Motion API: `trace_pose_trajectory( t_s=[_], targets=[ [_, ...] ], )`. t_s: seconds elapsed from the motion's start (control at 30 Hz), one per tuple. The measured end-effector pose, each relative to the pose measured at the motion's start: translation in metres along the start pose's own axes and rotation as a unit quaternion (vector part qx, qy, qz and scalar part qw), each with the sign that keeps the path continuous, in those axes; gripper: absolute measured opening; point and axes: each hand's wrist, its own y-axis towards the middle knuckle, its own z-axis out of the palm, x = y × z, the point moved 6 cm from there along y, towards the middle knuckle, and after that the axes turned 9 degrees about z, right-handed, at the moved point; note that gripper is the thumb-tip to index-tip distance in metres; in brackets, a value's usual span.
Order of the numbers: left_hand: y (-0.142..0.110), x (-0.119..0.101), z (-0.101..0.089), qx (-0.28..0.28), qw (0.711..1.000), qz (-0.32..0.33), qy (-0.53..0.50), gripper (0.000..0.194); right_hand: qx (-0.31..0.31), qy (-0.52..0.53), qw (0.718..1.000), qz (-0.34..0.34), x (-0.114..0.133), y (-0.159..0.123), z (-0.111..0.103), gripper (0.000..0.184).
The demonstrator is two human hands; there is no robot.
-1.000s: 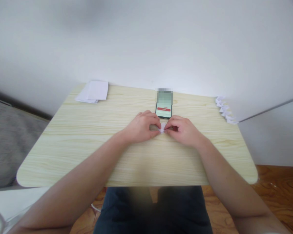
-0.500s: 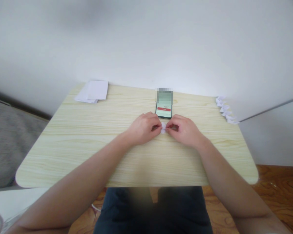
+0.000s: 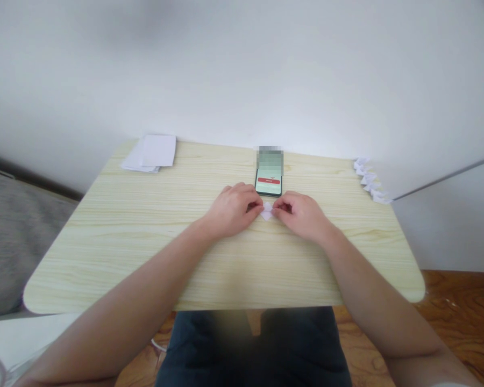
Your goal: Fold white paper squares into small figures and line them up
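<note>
Between my hands, a small folded piece of white paper (image 3: pixel 267 212) is held close to the tabletop, just in front of the phone. My left hand (image 3: pixel 237 208) pinches its left side between thumb and fingers. On the opposite side, my right hand (image 3: pixel 300 214) pinches the paper's right edge in the same way. The fingertips cover both outer edges, so the folds there are hidden. A phone (image 3: pixel 269 185) with a lit screen and a red bar lies right behind the paper, its upper part blurred out.
A loose stack of white paper sheets (image 3: pixel 158 151) lies at the table's back left. Along the right edge stands a row of several small folded white paper pieces (image 3: pixel 369 181). The light wooden table (image 3: pixel 145 226) meets a white wall (image 3: pixel 242 75) at the back.
The hands have drawn slightly apart, and more of the folded paper shows between the fingertips. The whole view has shifted a little; the phone and paper stacks otherwise stay put.
</note>
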Motion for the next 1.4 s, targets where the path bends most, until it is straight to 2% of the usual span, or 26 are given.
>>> trace_pose_trajectory(
  t_s=[0.27, 0.53, 0.87, 1.13, 1.4],
  targets=[
    [0.002, -0.007, 0.006, 0.008, 0.998, -0.040, 0.052, 0.020, -0.022, -0.028, 0.998, 0.043, 0.000, 0.001, 0.005, 0.016],
    [0.003, -0.007, 0.007, 0.001, 0.995, -0.071, 0.074, 0.021, -0.041, -0.078, 0.995, 0.035, 0.006, -0.001, 0.006, 0.016],
    [0.003, -0.011, 0.007, 0.008, 0.991, -0.074, 0.110, 0.020, -0.057, -0.114, 0.991, 0.045, 0.011, -0.003, 0.006, 0.018],
    [0.004, -0.013, 0.007, 0.019, 0.991, -0.076, 0.107, 0.021, -0.051, -0.090, 0.994, 0.045, 0.011, -0.003, 0.005, 0.016],
    [0.004, -0.011, 0.006, 0.012, 0.992, -0.084, 0.091, 0.020, -0.025, -0.009, 0.998, 0.059, 0.004, -0.003, 0.004, 0.005]
  ],
)
